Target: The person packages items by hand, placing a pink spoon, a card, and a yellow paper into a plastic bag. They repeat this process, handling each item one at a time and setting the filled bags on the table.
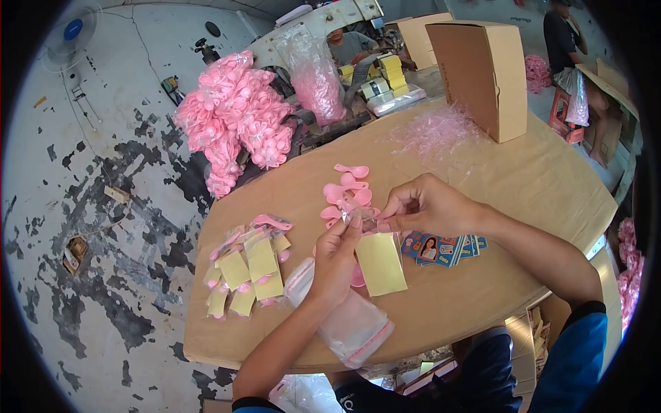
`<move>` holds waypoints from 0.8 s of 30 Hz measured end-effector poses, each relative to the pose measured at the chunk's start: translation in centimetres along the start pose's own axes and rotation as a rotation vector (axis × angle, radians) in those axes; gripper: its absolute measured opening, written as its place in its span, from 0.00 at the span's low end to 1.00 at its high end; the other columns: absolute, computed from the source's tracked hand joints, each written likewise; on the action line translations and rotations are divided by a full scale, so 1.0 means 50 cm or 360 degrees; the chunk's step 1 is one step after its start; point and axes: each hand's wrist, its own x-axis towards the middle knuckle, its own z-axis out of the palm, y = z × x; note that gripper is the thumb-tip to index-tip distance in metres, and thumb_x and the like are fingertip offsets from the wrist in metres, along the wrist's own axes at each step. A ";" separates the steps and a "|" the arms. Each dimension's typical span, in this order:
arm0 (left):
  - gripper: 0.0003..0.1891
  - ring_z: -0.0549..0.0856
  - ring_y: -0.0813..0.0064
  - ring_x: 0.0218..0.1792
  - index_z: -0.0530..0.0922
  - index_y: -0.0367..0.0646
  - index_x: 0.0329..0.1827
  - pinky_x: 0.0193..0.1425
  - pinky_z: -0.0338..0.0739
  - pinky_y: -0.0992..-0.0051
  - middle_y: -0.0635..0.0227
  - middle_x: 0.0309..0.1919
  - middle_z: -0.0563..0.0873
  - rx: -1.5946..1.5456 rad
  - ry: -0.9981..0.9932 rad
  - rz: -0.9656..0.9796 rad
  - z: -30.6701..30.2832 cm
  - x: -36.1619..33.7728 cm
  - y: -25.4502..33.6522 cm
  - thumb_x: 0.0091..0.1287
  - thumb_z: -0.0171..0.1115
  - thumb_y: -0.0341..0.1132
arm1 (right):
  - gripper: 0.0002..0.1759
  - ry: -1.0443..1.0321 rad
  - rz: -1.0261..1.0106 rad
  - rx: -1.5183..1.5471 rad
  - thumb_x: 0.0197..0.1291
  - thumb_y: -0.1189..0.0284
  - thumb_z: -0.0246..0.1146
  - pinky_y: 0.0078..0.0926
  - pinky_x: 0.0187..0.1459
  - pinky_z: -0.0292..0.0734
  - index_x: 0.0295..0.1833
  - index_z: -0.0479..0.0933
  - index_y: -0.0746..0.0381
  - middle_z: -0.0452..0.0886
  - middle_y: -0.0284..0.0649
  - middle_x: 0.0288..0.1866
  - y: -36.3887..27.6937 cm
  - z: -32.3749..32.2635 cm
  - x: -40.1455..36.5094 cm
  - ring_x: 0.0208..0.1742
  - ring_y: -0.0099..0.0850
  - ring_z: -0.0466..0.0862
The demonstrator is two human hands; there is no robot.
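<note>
My left hand [336,258] pinches one side of a clear plastic bag [365,220] above the middle of the table. On its other side my right hand [430,206] is closed, thumb against fingers, at the bag's top edge. A yellow card [383,264] hangs below, seemingly inside the bag, and a bit of pink plastic shows at its left edge. Just beyond my hands lie loose pink measuring spoons [353,186]. Under my left wrist rests a stack of empty clear bags [354,323]. Printed blue cards [437,248] are fanned out below my right hand.
To the left is a pile of packed bags [248,265] with yellow cards. Pink bagged items [237,110] are heaped at the back left. A cardboard box [482,79] and pink plastic shreds [441,131] sit at the back. Other people [564,41] are in the background.
</note>
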 end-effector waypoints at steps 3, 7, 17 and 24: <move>0.17 0.85 0.84 0.38 0.78 0.37 0.58 0.40 0.80 0.82 0.66 0.44 0.87 0.0052 -0.0027 0.0039 -0.006 0.003 -0.002 0.78 0.50 0.40 | 0.11 0.0014 -0.0030 0.0043 0.64 0.70 0.67 0.19 0.35 0.75 0.47 0.82 0.66 0.82 0.33 0.25 -0.015 -0.005 -0.002 0.30 0.15 0.78; 0.17 0.85 0.84 0.38 0.77 0.36 0.58 0.37 0.81 0.82 0.66 0.43 0.87 0.0089 -0.0035 0.0059 -0.020 0.007 -0.005 0.78 0.51 0.40 | 0.12 0.0022 -0.0068 0.0043 0.65 0.70 0.65 0.20 0.39 0.76 0.50 0.82 0.65 0.83 0.33 0.27 0.008 -0.009 0.003 0.31 0.16 0.79; 0.17 0.88 0.77 0.40 0.71 0.38 0.64 0.38 0.86 0.76 0.62 0.46 0.85 0.0363 -0.0254 0.0075 -0.035 0.013 0.002 0.76 0.52 0.34 | 0.13 0.0180 -0.0157 -0.0206 0.65 0.73 0.63 0.20 0.35 0.73 0.54 0.84 0.56 0.83 0.36 0.27 0.025 -0.014 0.009 0.28 0.16 0.73; 0.12 0.87 0.72 0.44 0.72 0.37 0.58 0.44 0.87 0.71 0.61 0.49 0.82 0.0126 -0.0337 0.0199 -0.043 0.017 0.001 0.78 0.47 0.32 | 0.13 0.0066 -0.0182 -0.0049 0.64 0.79 0.61 0.22 0.50 0.79 0.52 0.84 0.63 0.89 0.40 0.41 -0.003 -0.023 0.001 0.42 0.19 0.83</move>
